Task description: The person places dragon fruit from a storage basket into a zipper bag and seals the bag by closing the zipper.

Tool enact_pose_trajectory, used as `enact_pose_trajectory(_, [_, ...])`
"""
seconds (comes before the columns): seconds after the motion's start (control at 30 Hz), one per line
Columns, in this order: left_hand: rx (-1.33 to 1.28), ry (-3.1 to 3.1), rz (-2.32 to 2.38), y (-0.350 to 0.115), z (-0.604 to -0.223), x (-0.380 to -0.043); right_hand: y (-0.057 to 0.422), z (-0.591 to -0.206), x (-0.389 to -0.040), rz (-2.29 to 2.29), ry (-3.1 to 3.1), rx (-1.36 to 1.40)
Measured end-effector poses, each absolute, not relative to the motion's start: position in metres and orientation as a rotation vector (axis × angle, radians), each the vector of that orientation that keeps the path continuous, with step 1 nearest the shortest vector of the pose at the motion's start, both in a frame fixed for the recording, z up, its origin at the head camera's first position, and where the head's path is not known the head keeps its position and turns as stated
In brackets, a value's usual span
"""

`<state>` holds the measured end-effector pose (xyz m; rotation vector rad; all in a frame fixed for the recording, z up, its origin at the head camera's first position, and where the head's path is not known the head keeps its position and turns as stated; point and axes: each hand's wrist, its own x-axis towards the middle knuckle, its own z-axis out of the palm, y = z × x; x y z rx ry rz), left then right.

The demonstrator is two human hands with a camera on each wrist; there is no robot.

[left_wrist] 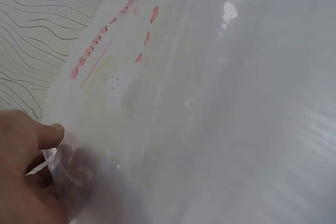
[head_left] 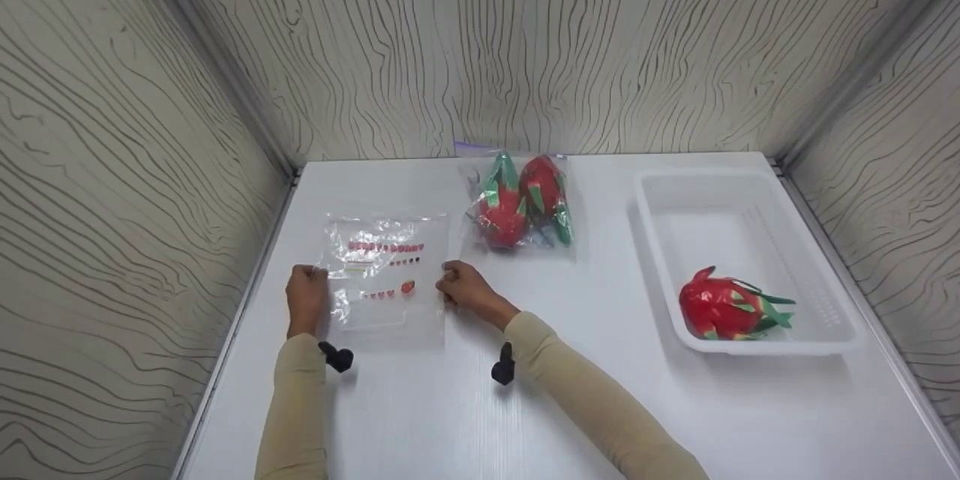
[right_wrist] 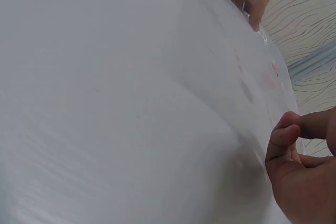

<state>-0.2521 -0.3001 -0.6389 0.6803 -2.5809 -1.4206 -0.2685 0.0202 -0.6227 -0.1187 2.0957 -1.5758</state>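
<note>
A clear plastic bag (head_left: 386, 315) with red lettering and small printed fruit spreads flat between both hands in the head view. My left hand (head_left: 306, 296) pinches its left edge; the left wrist view shows the thumb (left_wrist: 51, 135) on the film with fingers behind it. On the opposite edge, my right hand (head_left: 469, 289) pinches the film between thumb and curled forefinger (right_wrist: 283, 140). Behind the bag, another clear bag (head_left: 469, 229) holds two red toy dragon fruits (head_left: 504, 221) with green leaves.
At the right stands a white plastic basket (head_left: 652, 240) with one dragon fruit (head_left: 716, 307) lying in its near end. Wood-patterned walls (head_left: 487, 45) close off the back and both sides of the white table (head_left: 420, 420). Black wrist cameras (head_left: 504, 366) sit under the sleeves.
</note>
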Motion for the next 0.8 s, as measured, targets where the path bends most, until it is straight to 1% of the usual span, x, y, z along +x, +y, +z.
enact_pose_trajectory(0.23, [0.713,-2.546,-1.422,-0.296,-0.635,-0.250,0.022,-0.622,-0.272,-1.608,2.087,-0.119])
enact_pose_trajectory(0.57, [0.737,-2.493,-1.458,-0.295,-0.637,-0.250,0.027,-0.620,-0.275,-1.659,2.122,-0.239])
enact_pose_trajectory(0.8, [0.762,-2.444,-1.519,-0.290,-0.634,-0.252,0.030,-0.619,-0.280,-1.680,2.141,-0.254])
